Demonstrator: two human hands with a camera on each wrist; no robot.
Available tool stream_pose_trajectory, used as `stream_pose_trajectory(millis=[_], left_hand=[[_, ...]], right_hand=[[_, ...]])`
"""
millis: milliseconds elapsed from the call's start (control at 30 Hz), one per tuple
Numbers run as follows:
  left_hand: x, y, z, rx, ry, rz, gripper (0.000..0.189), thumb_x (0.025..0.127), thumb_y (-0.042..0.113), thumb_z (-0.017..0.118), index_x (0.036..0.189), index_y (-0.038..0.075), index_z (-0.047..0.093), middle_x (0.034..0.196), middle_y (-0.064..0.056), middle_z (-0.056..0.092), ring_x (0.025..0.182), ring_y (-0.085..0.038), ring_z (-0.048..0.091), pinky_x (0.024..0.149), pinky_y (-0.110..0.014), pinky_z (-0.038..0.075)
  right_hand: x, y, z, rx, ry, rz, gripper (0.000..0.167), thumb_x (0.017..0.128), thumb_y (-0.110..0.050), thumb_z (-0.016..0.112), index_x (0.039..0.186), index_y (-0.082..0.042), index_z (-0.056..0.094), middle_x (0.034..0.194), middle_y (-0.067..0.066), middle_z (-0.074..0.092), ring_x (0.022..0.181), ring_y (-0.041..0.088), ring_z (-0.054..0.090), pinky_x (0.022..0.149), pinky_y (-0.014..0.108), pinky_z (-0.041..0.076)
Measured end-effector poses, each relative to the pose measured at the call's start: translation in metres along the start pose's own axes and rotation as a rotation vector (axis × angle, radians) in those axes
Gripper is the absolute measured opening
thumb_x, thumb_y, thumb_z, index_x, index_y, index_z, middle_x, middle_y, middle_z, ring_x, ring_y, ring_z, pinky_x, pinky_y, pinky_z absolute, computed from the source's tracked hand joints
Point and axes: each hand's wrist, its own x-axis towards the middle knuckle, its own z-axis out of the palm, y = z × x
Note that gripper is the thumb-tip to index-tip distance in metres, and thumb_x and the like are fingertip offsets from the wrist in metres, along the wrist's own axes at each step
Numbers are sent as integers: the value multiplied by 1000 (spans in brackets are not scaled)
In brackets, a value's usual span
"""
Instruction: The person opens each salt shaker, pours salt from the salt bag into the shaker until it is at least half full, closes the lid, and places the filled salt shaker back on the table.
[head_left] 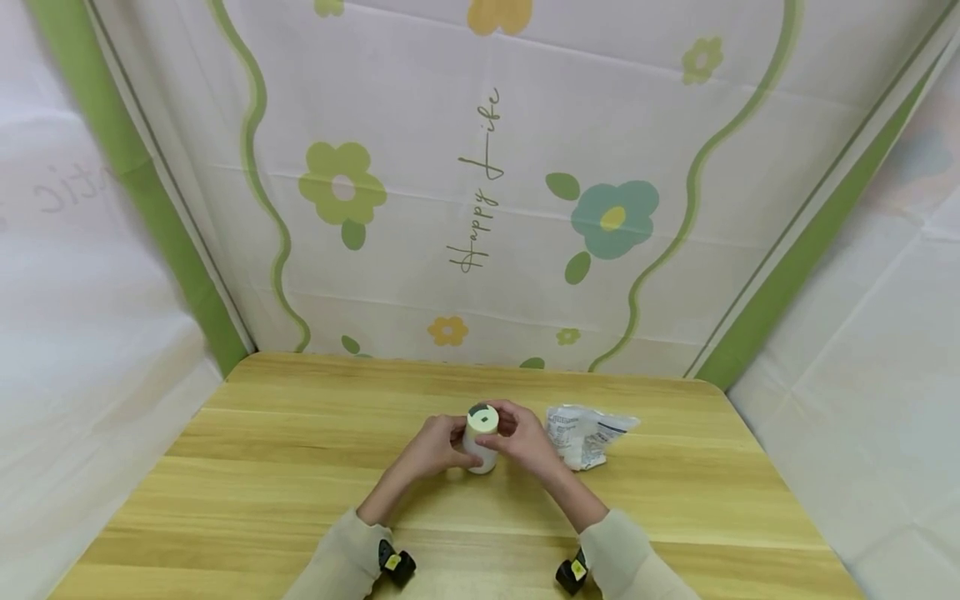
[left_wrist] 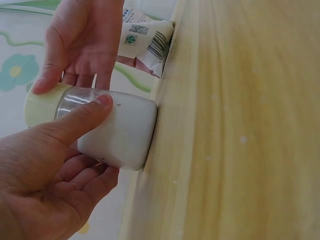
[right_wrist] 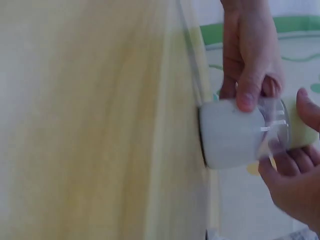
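A clear seasoning jar (left_wrist: 125, 130) filled mostly with white granules stands upright on the wooden table. Its pale yellow-green lid (head_left: 483, 419) is on, with a dark crescent and a small dark mark on top. My left hand (head_left: 437, 446) grips the jar's body from the left, thumb across its near side. From the right, my right hand (head_left: 525, 437) holds the lid, its thumb and fingers on either side of the rim. In the right wrist view, the right hand's fingers (right_wrist: 292, 162) curl under the lid end.
Just right of the right hand lies a crumpled white plastic packet (head_left: 581, 437) with printing and a barcode. The wooden table (head_left: 300, 467) reaches back to a flower-patterned curtain (head_left: 420, 250), with more curtain on both sides.
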Motion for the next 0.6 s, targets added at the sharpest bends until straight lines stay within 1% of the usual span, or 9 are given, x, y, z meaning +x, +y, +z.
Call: stream_pose_trajectory(millis=[67, 133, 267, 333, 400, 467, 533, 600], left_hand=[[0, 0, 1, -8, 1, -1, 41, 79, 16, 85, 115, 6, 69, 114, -9, 73, 104, -21, 70, 88, -38, 59], [-1, 0, 2, -14, 2, -1, 41, 79, 16, 85, 116, 6, 69, 114, -9, 73, 104, -21, 70, 88, -38, 59], [-1, -1, 2, -5, -6, 2, 41, 80, 17, 85, 116, 6, 69, 114, -10, 73, 105, -22, 70, 87, -38, 59], [-1, -1, 2, -1, -10, 0, 42, 80, 17, 84, 117, 7, 69, 115, -10, 73, 106, -23, 70, 88, -38, 59], [0, 0, 2, -1, -11, 0, 42, 80, 17, 84, 118, 7, 69, 116, -10, 73, 106, -22, 70, 88, -37, 59], [0, 0, 1, -2, -8, 0, 42, 80, 17, 84, 118, 8, 69, 116, -9, 73, 106, -21, 70, 89, -36, 59], [0, 0, 1, -6, -5, 4, 42, 80, 17, 85, 117, 7, 69, 116, -8, 73, 105, -20, 69, 88, -35, 59], [0, 0, 1, -13, -4, 4, 42, 79, 17, 85, 117, 7, 70, 115, -8, 73, 105, -20, 69, 88, -35, 59]], right_hand=[[-2, 0, 2, -1, 41, 16, 54, 84, -17, 81, 131, -5, 59, 129, 16, 66, 120, 30, 64, 99, 35, 55], [-3, 0, 2, 5, 41, 5, 59, 83, -18, 82, 135, -5, 56, 134, 17, 63, 124, 31, 61, 103, 37, 53], [-2, 1, -1, 25, -49, -40, 68, 89, -11, 75, 148, -4, 43, 149, 18, 50, 136, 35, 51, 113, 46, 42], [-1, 1, -3, 30, -85, -56, 67, 91, -7, 72, 150, -3, 41, 151, 19, 47, 137, 36, 49, 114, 49, 40], [-1, 2, -3, 14, -79, -53, 62, 91, -8, 72, 146, -4, 46, 146, 18, 52, 134, 36, 52, 111, 46, 45], [-1, 1, -1, 4, -44, -42, 57, 89, -11, 75, 140, -5, 52, 139, 18, 58, 129, 34, 57, 106, 40, 50], [-2, -1, 1, -12, 2, -25, 56, 86, -15, 79, 135, -6, 55, 133, 16, 63, 125, 32, 60, 100, 33, 54], [-3, -3, 3, -17, 15, -26, 58, 84, -17, 81, 134, -5, 55, 133, 16, 63, 125, 32, 61, 98, 30, 55]])
